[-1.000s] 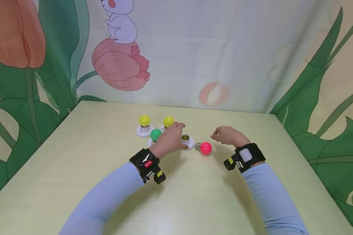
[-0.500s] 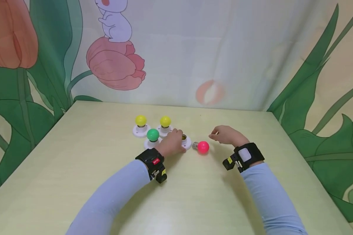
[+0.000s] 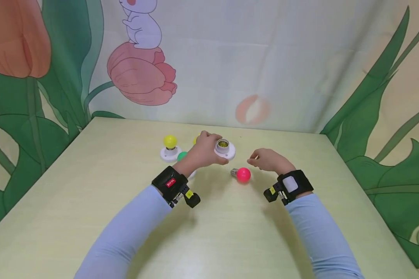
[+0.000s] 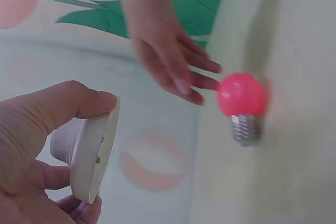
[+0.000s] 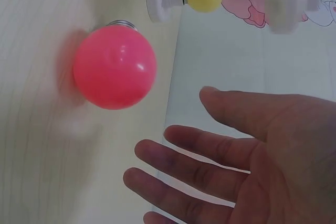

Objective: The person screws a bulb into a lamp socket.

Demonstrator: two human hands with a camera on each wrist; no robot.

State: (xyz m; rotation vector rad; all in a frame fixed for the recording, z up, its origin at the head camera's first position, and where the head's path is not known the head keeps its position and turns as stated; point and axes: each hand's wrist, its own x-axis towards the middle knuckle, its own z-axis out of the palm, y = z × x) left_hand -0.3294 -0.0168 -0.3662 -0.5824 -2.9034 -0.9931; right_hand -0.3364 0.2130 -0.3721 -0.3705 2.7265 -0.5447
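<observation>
My left hand (image 3: 206, 150) grips a white lamp socket (image 3: 227, 149) by its round base, held above the table with its brass-lined opening showing. The left wrist view shows the thumb on one side of the socket (image 4: 86, 150) and fingers on the other. A pink light bulb (image 3: 243, 175) lies on its side on the table, its metal screw end pointing left. My right hand (image 3: 270, 160) hovers just beyond the bulb, holding nothing. In the right wrist view its fingers (image 5: 191, 169) are loosely spread near the pink bulb (image 5: 115, 67), apart from it.
A yellow bulb (image 3: 170, 141) stands upright in a white socket (image 3: 168, 155) at the left. Partly hidden behind my left hand and wrist are another yellow bulb (image 3: 195, 140) and a green bulb (image 3: 182, 155). A printed curtain (image 3: 209, 77) hangs behind the table.
My left hand came down onto the bulbless socket, took hold of it and lifted it off the table. My right hand has hardly moved, and the pink bulb lies where it was.
</observation>
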